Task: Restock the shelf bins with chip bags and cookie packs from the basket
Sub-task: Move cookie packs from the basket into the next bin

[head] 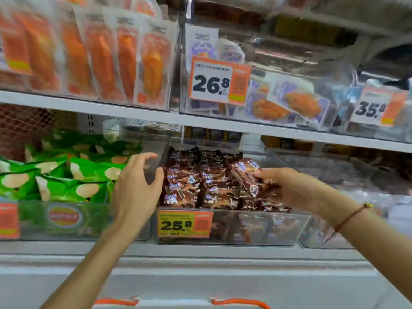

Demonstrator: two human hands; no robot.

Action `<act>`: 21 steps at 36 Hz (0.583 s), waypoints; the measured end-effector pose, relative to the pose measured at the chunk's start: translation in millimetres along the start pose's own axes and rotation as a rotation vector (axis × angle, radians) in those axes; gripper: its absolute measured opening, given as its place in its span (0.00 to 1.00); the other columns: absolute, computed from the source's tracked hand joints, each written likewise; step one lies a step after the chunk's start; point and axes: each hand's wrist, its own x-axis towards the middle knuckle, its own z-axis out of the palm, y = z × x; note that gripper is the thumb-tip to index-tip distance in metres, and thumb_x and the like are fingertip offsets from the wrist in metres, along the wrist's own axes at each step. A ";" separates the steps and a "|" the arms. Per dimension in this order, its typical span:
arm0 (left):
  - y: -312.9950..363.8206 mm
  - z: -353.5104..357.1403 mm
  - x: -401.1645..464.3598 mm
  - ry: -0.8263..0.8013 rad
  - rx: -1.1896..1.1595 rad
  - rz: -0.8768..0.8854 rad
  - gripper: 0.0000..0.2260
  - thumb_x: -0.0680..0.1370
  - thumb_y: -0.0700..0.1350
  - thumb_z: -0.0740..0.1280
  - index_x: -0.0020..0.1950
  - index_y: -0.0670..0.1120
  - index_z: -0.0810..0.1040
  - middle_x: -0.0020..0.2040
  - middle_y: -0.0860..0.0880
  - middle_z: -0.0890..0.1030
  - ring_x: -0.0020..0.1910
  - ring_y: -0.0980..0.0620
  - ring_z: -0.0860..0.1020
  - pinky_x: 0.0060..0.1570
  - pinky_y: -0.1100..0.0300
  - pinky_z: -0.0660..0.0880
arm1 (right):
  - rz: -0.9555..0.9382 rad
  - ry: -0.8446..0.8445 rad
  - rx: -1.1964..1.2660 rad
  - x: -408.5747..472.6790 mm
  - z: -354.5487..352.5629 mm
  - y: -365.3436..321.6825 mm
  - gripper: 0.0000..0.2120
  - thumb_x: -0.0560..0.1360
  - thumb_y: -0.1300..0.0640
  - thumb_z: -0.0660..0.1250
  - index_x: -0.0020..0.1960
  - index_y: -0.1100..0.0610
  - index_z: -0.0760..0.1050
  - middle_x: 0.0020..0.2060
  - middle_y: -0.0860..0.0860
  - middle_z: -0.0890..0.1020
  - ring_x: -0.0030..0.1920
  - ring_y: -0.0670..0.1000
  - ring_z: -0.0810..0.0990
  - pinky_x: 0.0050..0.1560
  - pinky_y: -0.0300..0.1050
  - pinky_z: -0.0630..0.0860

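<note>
I am holding a brown cookie pack (pixel 249 177) in my right hand (pixel 287 188), fingers and thumb curling round its lower end, and the pack is lying tilted over the right side of the clear middle bin (pixel 263 228). That bin is sitting on the lower shelf and is already carrying rows of the same brown cookie packs (pixel 191 181), standing close together behind a yellow and orange price tag reading 25.8 (pixel 184 223). A thin red string bracelet (pixel 350 217) is circling my right wrist.

My left hand (pixel 136 188) is hovering open at the bin's left wall, fingers spread and gently bent, gripping nothing; the thumb tip is touching or nearly touching the nearest pack, I cannot tell which. Just left of it, green chip bags (pixel 66 177) are piling up in the neighbouring clear bin (pixel 33 221).

On the shelf above, orange-printed pouches (pixel 100 63) are standing in a row at the left, and purple and white snack packs (pixel 294 101) are lying in a clear bin behind a tag reading 26.8 (pixel 219 80). Another tag, 35.8 (pixel 376 108), is hanging further right.

Two orange basket handles (pixel 238 303) are showing at the bottom edge, below my arms.
</note>
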 end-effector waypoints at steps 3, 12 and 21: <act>-6.5 9.7 11.9 -0.052 0.056 -0.061 0.13 0.79 0.51 0.63 0.64 0.52 0.72 0.58 0.51 0.78 0.52 0.47 0.77 0.40 0.57 0.66 | 0.048 0.137 -0.016 27.7 -17.8 -0.5 0.08 0.77 0.59 0.65 0.53 0.62 0.77 0.40 0.55 0.78 0.35 0.50 0.76 0.39 0.41 0.72; -15.0 23.4 12.8 -0.087 0.075 -0.107 0.12 0.81 0.54 0.56 0.62 0.56 0.73 0.54 0.51 0.82 0.51 0.43 0.78 0.43 0.55 0.66 | -0.326 0.376 -0.684 121.2 -18.9 -4.5 0.14 0.75 0.60 0.69 0.60 0.61 0.75 0.58 0.55 0.79 0.52 0.53 0.78 0.41 0.37 0.72; -14.8 25.8 12.2 -0.054 0.111 -0.089 0.13 0.81 0.55 0.56 0.63 0.56 0.74 0.53 0.51 0.83 0.49 0.44 0.78 0.42 0.56 0.64 | -0.420 0.408 -1.131 171.4 -8.3 12.9 0.11 0.77 0.54 0.66 0.58 0.44 0.75 0.62 0.51 0.76 0.63 0.55 0.73 0.63 0.52 0.72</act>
